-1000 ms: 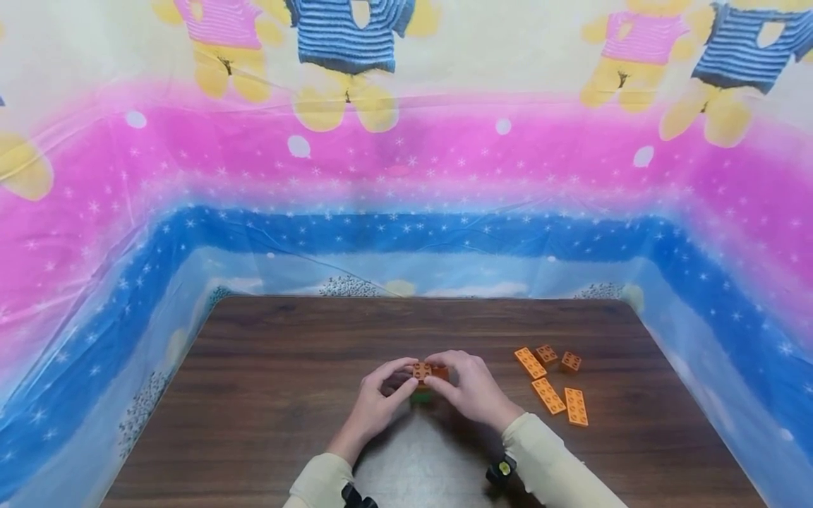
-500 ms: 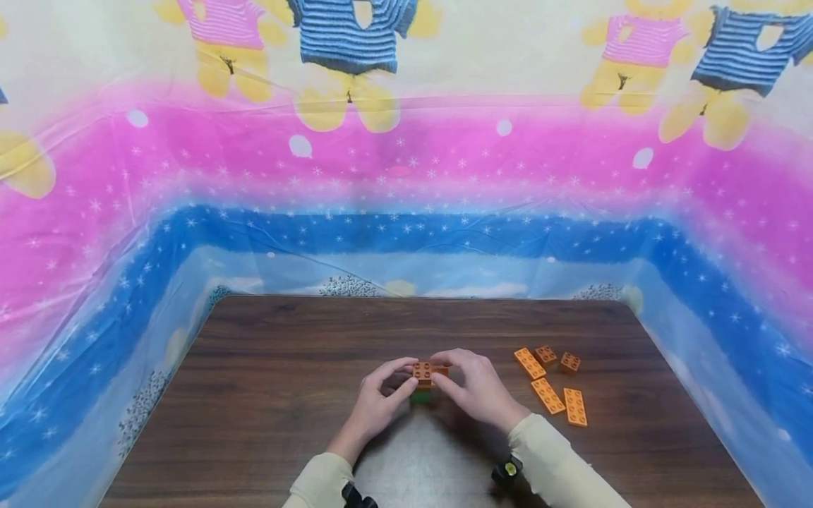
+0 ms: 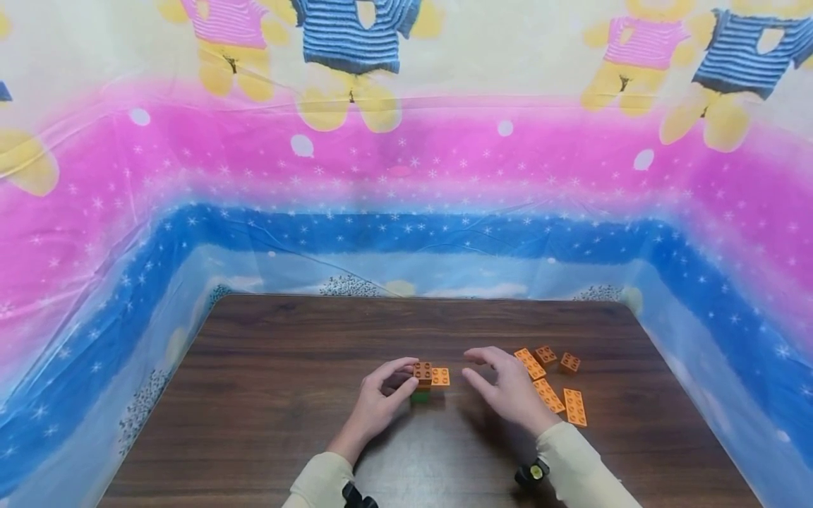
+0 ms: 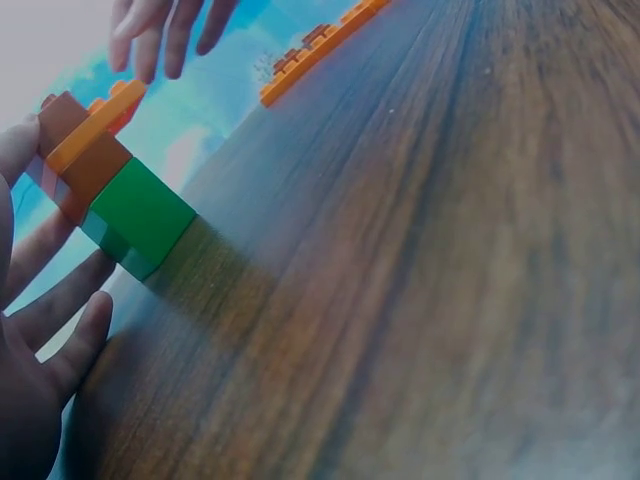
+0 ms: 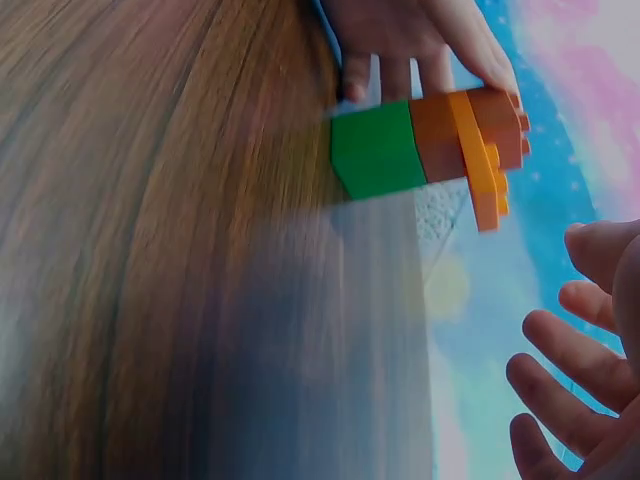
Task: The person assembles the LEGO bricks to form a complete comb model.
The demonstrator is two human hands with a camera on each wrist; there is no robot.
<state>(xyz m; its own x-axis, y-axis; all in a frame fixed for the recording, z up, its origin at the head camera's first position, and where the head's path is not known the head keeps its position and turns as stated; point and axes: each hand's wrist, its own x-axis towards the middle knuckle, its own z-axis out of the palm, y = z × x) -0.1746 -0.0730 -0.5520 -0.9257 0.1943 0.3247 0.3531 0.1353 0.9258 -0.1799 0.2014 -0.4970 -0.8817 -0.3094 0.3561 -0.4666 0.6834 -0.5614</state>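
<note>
A small stack of toy building bricks stands upright on the table. At its bottom is a green block (image 5: 378, 150), then a brown brick (image 5: 438, 138), then a flat orange brick (image 3: 441, 377) jutting out to the right. Another brown brick (image 3: 422, 372) with studs sits on top. My left hand (image 3: 381, 396) holds the stack from its left side, thumb in front and forefinger behind the upper bricks. To the right of the stack, my right hand (image 3: 510, 386) is apart from it, fingers spread with nothing between them.
Right of my right hand lie loose bricks on the dark wooden table (image 3: 286, 353): flat orange bricks (image 3: 575, 407) and two brown bricks (image 3: 570, 362). A printed cloth (image 3: 406, 233) surrounds the table's back and sides.
My right hand has let go of the stack and moved right towards the loose bricks, uncovering the jutting orange brick. My left hand has stayed in place.
</note>
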